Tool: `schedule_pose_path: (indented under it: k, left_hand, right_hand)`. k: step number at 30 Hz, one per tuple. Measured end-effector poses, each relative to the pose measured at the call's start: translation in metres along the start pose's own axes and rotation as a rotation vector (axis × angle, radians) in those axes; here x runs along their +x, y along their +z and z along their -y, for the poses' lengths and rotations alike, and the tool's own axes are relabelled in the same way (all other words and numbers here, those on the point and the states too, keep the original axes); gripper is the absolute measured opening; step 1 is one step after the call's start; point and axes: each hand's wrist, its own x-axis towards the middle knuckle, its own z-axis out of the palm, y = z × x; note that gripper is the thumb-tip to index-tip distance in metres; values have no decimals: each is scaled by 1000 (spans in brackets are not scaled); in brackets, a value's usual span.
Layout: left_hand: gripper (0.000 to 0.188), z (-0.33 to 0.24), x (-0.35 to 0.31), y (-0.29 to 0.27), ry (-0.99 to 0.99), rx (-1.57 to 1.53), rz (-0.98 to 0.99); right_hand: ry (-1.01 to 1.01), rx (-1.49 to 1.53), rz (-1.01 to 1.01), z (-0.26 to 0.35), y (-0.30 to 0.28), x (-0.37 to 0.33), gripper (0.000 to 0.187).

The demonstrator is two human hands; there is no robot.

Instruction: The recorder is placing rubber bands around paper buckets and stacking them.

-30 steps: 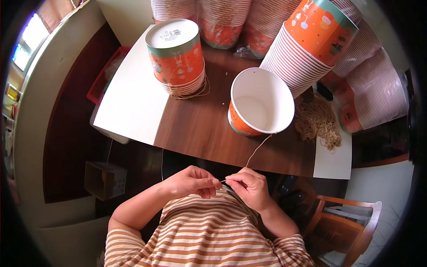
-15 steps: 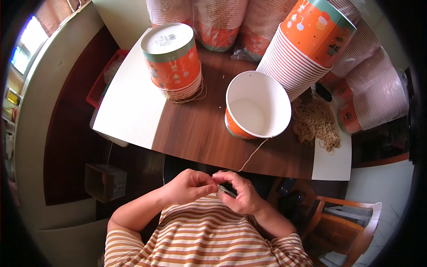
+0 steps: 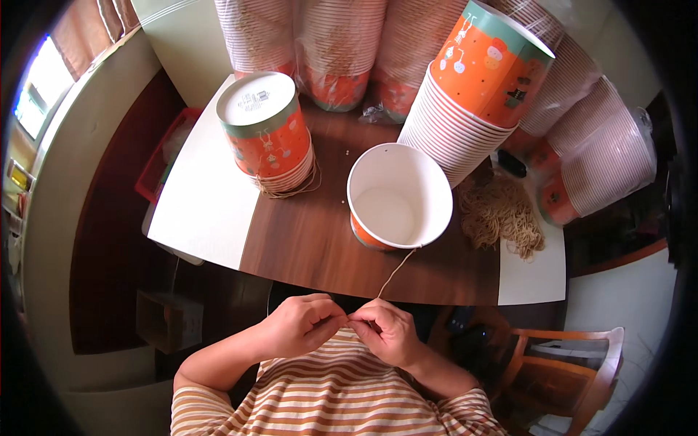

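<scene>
In front of my striped shirt, my left hand [image 3: 305, 325] and my right hand [image 3: 385, 333] meet at their pinched fingertips. A thin beige cord [image 3: 396, 275] runs from the rim of an open paper bucket [image 3: 398, 195] down into my right hand. Its end between my fingertips is mostly hidden, and both hands appear to pinch it. White inside and orange outside, the bucket stands mouth up near the table's front edge. At the left, a short stack of orange and green paper buckets [image 3: 270, 142] rests upside down, with cords looped round its rims.
Behind the open bucket leans a tall stack of nested buckets [image 3: 472, 94]. A tangled heap of beige cord [image 3: 502, 214] lies right of it, near a small black object [image 3: 511, 163]. Plastic-wrapped bucket stacks [image 3: 338, 58] line the table's back. A wooden chair [image 3: 560, 370] stands at lower right.
My fingertips have drawn together into a tight pinch, and the right-hand fingers have curled in. The cord now looks straighter. The whole view has shifted slightly; the buckets stay in place.
</scene>
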Motion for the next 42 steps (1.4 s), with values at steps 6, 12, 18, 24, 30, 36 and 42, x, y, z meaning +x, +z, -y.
schedule_pose_path:
  k: [6,12,18,24,30,36,42]
  left_hand:
    - [5,0,4,1,109,54,-5]
    - [5,-1,1,0,97,8,13]
    - [6,-3,-1,1,102,6,27]
    - [5,-9,-2,-2,93,6,46]
    - [4,-10,-2,-3,118,-20,40]
    - [4,-9,-2,-3,120,-17,36]
    - [6,-5,3,-1,321,132,3]
  right_hand:
    - [-29,-5,-36,4,-1,0,19]
    - [-138,-36,-9,3,-5,-1,19]
    - [-215,-96,12,5,-7,-2,21]
    - [-232,-119,10,8,-9,-2,23]
    - [-290,-149,-22,11,-6,-2,25]
    - [-355,-218,-2,7,-5,-3,26]
    - [-269,-82,15,7,-9,-3,21]
